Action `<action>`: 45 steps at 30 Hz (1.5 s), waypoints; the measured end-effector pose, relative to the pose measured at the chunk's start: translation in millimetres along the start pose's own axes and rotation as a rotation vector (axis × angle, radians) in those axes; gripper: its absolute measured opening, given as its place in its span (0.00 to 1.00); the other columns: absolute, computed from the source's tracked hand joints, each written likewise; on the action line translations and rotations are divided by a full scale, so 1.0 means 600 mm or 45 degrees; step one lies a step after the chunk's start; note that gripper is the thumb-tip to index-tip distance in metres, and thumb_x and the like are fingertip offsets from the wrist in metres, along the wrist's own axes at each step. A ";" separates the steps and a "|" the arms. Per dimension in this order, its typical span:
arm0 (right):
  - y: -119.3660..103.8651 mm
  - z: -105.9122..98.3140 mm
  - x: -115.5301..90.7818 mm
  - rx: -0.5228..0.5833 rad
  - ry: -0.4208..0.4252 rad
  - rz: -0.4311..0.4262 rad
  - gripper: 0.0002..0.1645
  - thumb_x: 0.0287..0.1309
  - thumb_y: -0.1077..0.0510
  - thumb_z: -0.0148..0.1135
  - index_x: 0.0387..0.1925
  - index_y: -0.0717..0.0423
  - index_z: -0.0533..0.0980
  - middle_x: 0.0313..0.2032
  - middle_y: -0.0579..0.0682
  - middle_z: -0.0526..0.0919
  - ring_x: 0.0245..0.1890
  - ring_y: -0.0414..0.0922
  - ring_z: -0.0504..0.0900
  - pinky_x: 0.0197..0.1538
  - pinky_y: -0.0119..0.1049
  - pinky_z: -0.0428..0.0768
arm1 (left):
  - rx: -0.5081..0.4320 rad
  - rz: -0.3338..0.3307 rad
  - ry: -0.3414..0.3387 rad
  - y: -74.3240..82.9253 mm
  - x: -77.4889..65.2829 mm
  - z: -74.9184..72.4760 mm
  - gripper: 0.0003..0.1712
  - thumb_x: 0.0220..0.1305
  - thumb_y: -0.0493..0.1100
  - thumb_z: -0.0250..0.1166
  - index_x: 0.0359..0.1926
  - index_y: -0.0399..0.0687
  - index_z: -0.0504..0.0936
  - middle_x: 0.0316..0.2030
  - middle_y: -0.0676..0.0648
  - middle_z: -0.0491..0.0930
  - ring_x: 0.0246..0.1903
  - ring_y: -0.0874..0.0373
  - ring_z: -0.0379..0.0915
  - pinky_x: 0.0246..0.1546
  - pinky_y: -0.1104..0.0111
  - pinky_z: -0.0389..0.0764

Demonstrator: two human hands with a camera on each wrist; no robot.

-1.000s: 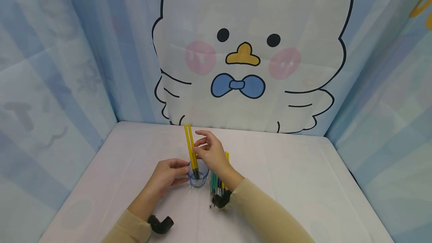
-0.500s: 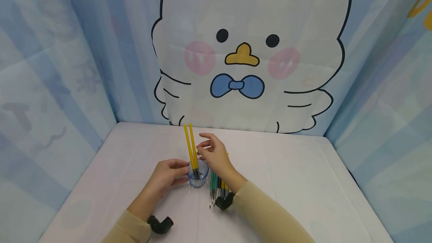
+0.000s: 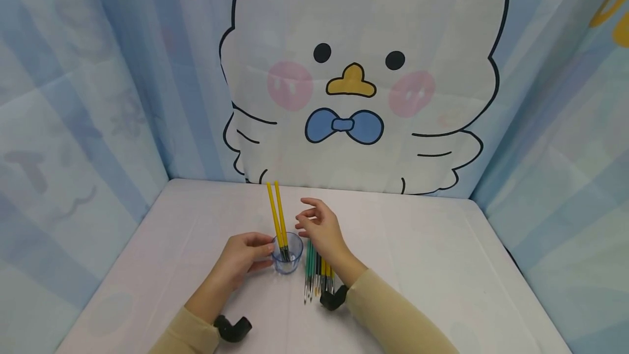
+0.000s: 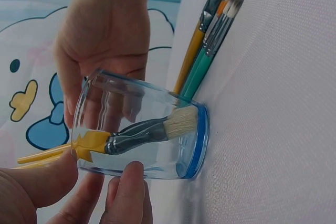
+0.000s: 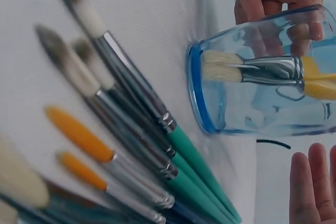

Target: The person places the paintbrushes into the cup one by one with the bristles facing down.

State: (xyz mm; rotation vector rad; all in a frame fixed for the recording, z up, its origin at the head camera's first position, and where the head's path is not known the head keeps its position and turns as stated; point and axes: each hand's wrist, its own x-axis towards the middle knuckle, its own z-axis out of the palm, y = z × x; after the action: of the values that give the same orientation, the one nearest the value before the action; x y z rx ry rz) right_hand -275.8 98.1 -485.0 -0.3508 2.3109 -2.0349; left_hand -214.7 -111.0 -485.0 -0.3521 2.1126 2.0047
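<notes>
Clear cup (image 3: 296,249), blue base, stands upright on white table (image 3: 417,266), between the two hands. Left hand (image 3: 243,255) at cup's 9 o'clock, thumb and fingers clamped on its wall. Right hand (image 3: 321,228) at 2 o'clock, apart from cup, fingers loosely bent and spread. Two yellow brushes (image 3: 282,218) in cup, pale bristles down, handles leaning toward 11. Loose brushes (image 3: 318,272) lie side by side at cup's 4 o'clock, green, dark and yellow handles, tips toward 6; right forearm passes over part of them. Bird-print backdrop (image 3: 354,21) at 12.
</notes>
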 end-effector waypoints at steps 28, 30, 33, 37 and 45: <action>0.033 -0.065 -0.023 -0.015 0.153 0.149 0.27 0.71 0.65 0.66 0.69 0.53 0.77 0.48 0.62 0.85 0.42 0.55 0.91 0.43 0.43 0.95 | 0.013 0.012 -0.003 -0.003 0.001 0.000 0.17 0.71 0.37 0.72 0.57 0.36 0.86 0.53 0.38 0.85 0.46 0.52 0.86 0.48 0.60 0.94; 0.036 -0.069 -0.024 -0.032 0.170 0.163 0.28 0.69 0.65 0.67 0.69 0.54 0.78 0.47 0.62 0.86 0.40 0.53 0.90 0.41 0.40 0.94 | 0.016 0.013 -0.002 -0.003 0.001 0.000 0.17 0.71 0.37 0.73 0.57 0.36 0.86 0.53 0.38 0.85 0.46 0.52 0.86 0.48 0.60 0.94; 0.039 -0.074 -0.026 -0.067 0.195 0.188 0.29 0.67 0.65 0.68 0.69 0.55 0.77 0.46 0.61 0.87 0.37 0.50 0.89 0.39 0.39 0.94 | 0.018 0.014 -0.001 -0.003 0.000 0.000 0.17 0.71 0.37 0.73 0.57 0.36 0.86 0.52 0.38 0.85 0.46 0.52 0.86 0.48 0.60 0.94; 0.039 -0.079 -0.029 -0.142 0.231 0.244 0.30 0.66 0.65 0.69 0.69 0.56 0.77 0.46 0.59 0.86 0.35 0.49 0.87 0.38 0.37 0.94 | 0.020 0.014 0.000 -0.004 0.000 0.000 0.17 0.71 0.37 0.73 0.57 0.36 0.86 0.52 0.38 0.85 0.46 0.52 0.86 0.48 0.60 0.94; 0.036 -0.087 -0.037 -0.186 0.265 0.357 0.32 0.65 0.68 0.70 0.69 0.56 0.76 0.45 0.57 0.84 0.35 0.49 0.85 0.38 0.42 0.95 | 0.010 0.012 0.001 -0.003 0.000 0.000 0.16 0.71 0.37 0.73 0.56 0.36 0.87 0.52 0.38 0.85 0.46 0.52 0.86 0.48 0.60 0.94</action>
State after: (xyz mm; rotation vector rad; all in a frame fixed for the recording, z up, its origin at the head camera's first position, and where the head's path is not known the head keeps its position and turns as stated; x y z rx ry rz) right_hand -266.6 155.7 -501.4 0.1823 2.4643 -1.8513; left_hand -213.9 -111.3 -486.8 -0.3422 2.1262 2.0016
